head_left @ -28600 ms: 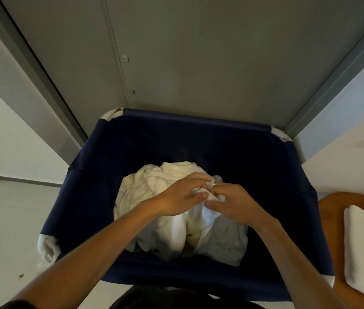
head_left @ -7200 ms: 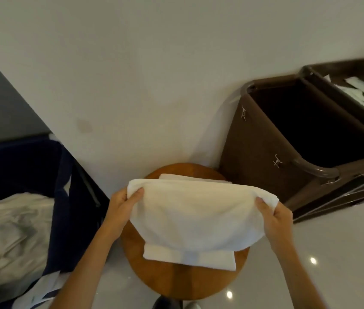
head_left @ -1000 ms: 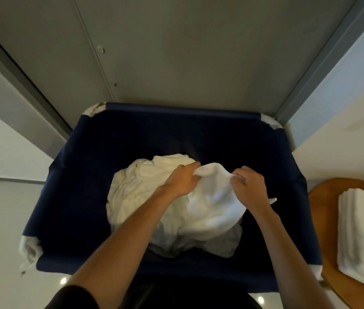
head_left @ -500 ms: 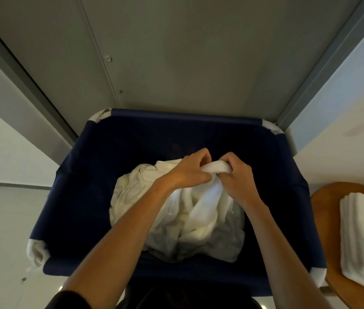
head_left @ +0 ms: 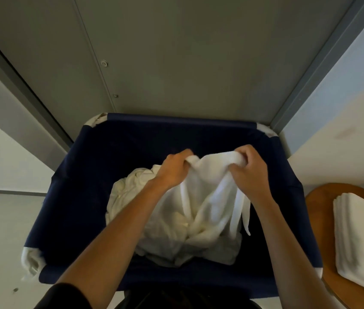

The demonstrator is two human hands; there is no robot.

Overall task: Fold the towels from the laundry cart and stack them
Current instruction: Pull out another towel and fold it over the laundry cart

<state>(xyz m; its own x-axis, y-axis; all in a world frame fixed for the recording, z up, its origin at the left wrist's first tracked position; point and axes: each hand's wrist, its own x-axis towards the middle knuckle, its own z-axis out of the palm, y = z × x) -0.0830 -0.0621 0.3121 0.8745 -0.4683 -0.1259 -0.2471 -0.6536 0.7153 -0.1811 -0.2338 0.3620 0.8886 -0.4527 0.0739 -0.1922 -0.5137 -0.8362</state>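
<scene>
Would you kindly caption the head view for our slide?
Both hands, left and right, lift a white towel from the navy laundry cart.

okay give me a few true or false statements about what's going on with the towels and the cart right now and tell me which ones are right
1. Both hands grip the same white towel. True: the left hand and the right hand pinch its upper edge.
2. The laundry cart is brown. False: its fabric is navy blue.
3. The cart holds no other laundry. False: a crumpled white pile lies under the lifted towel.
4. Folded towels sit stacked on a wooden stool to the right. True.
5. The lifted towel is already folded flat. False: it hangs bunched and creased.
</scene>
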